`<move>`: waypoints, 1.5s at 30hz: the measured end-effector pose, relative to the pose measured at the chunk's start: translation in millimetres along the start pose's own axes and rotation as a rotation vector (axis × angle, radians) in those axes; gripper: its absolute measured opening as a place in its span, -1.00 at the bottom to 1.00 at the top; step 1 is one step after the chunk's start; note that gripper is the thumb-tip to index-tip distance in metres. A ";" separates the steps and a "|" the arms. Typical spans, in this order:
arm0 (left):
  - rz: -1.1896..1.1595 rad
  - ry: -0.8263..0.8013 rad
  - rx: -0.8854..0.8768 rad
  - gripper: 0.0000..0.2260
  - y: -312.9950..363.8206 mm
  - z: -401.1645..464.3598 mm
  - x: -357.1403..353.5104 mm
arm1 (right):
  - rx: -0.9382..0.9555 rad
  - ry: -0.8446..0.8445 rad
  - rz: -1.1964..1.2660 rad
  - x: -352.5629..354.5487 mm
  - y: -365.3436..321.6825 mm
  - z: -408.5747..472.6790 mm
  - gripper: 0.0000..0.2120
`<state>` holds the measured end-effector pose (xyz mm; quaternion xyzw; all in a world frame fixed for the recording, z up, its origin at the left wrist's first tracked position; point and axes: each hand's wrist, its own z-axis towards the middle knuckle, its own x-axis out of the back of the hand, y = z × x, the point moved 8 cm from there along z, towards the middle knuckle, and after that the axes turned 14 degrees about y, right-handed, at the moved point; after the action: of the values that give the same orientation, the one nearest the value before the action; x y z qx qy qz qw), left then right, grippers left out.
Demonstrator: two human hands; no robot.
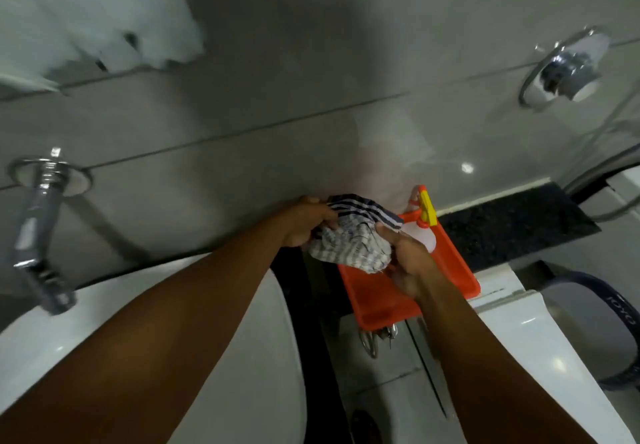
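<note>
Both the left hand (304, 224) and the right hand (408, 263) grasp the striped cloth (349, 239) with curled fingers; it is crumpled, above the orange tray (453, 267).

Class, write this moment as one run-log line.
left hand: grips striped cloth | right hand: grips striped cloth | striped cloth: bunched over orange tray

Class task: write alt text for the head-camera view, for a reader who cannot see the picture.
The left hand and the right hand, both bare, grip a crumpled striped cloth above an orange tray, in front of a grey tiled wall. To the left is a white basin under a chrome tap.
</note>
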<state>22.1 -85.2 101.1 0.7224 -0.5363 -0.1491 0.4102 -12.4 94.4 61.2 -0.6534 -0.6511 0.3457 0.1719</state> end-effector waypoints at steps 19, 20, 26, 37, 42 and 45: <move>-0.371 0.462 -0.381 -0.90 -1.2 -270.5 278.6 | 0.157 -0.469 -0.258 -217.6 -3.4 -235.8 -0.63; -0.365 0.519 -0.381 -0.89 -4.6 -277.1 295.0 | 0.169 -0.485 -0.279 -229.5 -3.0 -243.4 -0.69; -0.343 0.814 -0.299 -0.77 -27.0 -281.3 368.3 | 0.332 -0.373 -0.454 -306.9 -2.4 -262.4 -0.95; 0.303 1.096 -0.367 -0.62 15.8 -259.7 361.1 | 0.420 -0.214 -0.369 -343.0 -3.0 -231.8 -0.77; 0.357 0.984 -0.311 -0.58 20.9 -227.4 335.9 | 1.487 0.160 -0.783 -310.0 -52.5 -257.0 -0.58; 0.160 0.945 -0.268 -0.63 19.5 -211.8 342.6 | 1.902 0.260 -1.037 -303.3 -59.9 -247.1 -0.54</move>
<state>278.5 -302.6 323.8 0.6086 -0.3214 0.1591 0.7078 137.1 -138.4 344.1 0.0692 -0.2904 0.5215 0.7993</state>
